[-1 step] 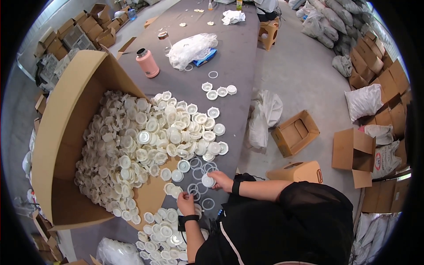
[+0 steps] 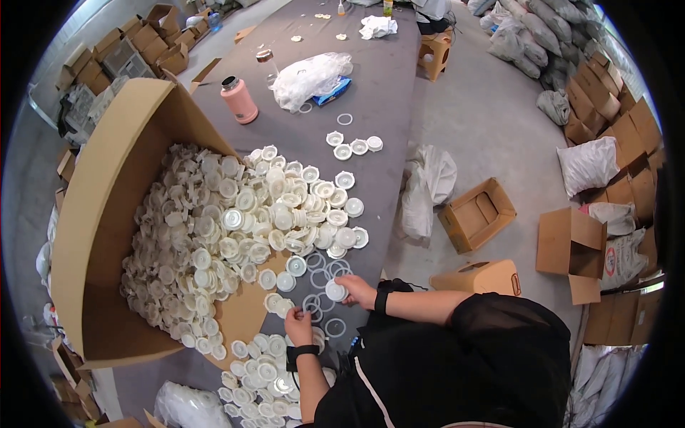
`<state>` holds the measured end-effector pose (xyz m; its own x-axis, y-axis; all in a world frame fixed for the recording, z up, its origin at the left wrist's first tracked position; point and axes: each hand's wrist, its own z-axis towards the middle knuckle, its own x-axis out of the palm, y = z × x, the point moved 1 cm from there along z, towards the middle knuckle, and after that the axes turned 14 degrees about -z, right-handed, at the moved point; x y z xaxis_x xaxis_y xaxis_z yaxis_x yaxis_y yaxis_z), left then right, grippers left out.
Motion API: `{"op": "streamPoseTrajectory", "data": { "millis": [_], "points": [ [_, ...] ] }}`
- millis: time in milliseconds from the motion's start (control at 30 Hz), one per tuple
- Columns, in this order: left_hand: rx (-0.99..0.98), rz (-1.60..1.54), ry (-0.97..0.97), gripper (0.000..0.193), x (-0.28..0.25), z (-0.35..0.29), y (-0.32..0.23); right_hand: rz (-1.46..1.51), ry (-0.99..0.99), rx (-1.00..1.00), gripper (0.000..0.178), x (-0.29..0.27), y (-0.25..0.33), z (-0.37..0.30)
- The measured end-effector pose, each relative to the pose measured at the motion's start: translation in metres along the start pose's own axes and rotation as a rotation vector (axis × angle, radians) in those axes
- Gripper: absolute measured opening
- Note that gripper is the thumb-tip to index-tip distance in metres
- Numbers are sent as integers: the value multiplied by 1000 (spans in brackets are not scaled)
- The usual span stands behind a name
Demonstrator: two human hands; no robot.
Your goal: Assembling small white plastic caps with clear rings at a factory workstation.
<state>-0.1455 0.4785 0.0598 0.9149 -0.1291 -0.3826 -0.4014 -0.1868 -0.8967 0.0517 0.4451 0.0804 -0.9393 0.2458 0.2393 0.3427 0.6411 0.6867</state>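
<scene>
My right hand [image 2: 359,292] pinches a round white plastic cap [image 2: 336,291] above the grey-covered table. Close to its left is my left hand [image 2: 299,329], its fingertips drawn together at the edge of a thin white ring [image 2: 311,304]; part of that grip is hidden. Several more rings [image 2: 335,328] lie flat and overlapping around both hands. Next to the left hand's fingers sit loose caps [image 2: 274,302]. A big heap of white caps [image 2: 214,207] spills from a tipped cardboard box [image 2: 96,214] on the left. Another pile of caps [image 2: 267,372] lies beside my left wrist.
Farther up the table stand a pink bottle [image 2: 239,101] and a white plastic bag [image 2: 310,78]. A small group of caps [image 2: 342,151] lies apart from the heap. On the floor to the right are an open carton [image 2: 478,215] and a brown stool [image 2: 478,278].
My left hand has shifted very slightly left. My right hand and the cap in it stay in place.
</scene>
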Motion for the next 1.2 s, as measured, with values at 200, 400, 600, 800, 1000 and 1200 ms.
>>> {"op": "streamPoseTrajectory", "data": {
  "millis": [200, 400, 600, 800, 1000, 1200],
  "points": [
    [-217, -449, -14, 18, -7, 1, 2, 82, 43, 2, 24, -2, -6, -5],
    [-386, -1108, -65, 11, -6, -22, -37, 233, 137, 28, 22, 9, -11, -8],
    [-412, -1195, 9, 9, 7, -38, -57, 565, 396, 79, 25, 34, 2, -20],
    [-380, -1280, -52, 8, 11, -42, -68, 657, 478, -12, 24, 43, 12, -26],
    [-295, -1206, -59, 9, 17, -49, -69, 641, 437, -108, 16, 47, 8, -27],
    [-345, -1205, -121, 9, 23, -54, -68, 594, 399, -79, 16, 49, -1, -20]
  ]
}}
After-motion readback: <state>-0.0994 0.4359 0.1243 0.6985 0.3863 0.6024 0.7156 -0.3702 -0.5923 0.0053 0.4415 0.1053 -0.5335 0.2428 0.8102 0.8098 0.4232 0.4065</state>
